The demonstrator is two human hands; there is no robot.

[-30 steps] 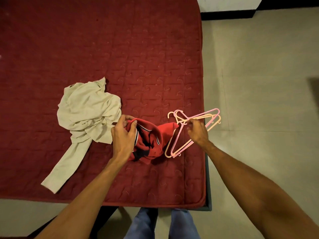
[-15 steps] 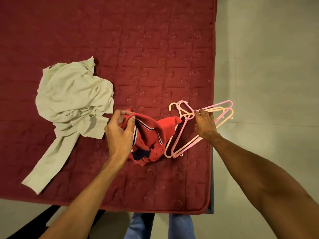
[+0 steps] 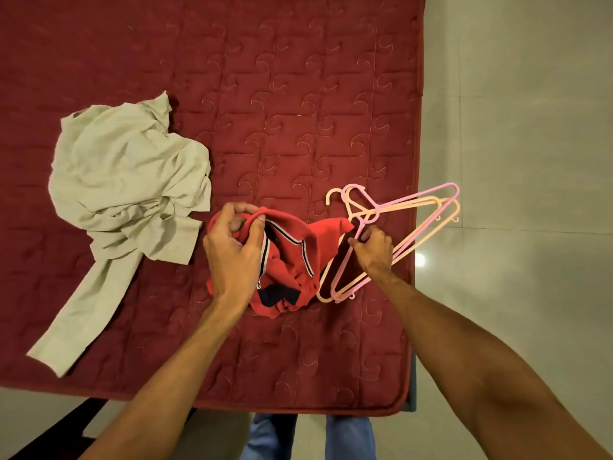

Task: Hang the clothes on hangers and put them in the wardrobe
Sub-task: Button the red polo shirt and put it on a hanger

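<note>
A crumpled pale green shirt (image 3: 126,180) lies untouched at the left of the red quilted bed (image 3: 298,94), one sleeve trailing toward the near edge. Beside it, the left hand (image 3: 232,257) has its grip closed on the collar of a red polo shirt (image 3: 298,260), thumb and fingers pinching the fabric while the garment lies bunched on the bed. Further right, the right hand (image 3: 373,250) pinches one arm in a nested stack of pink and peach plastic hangers (image 3: 406,249), which overhangs the mattress edge above the tiled floor (image 3: 514,127). The step appears to be pairing shirt with hanger. It would go best by peeling a single hanger clear first, then spreading the collar wide for it. The interlocked hooks may snag, and the polo's folds hide its neck opening. No wardrobe is in view.
</note>
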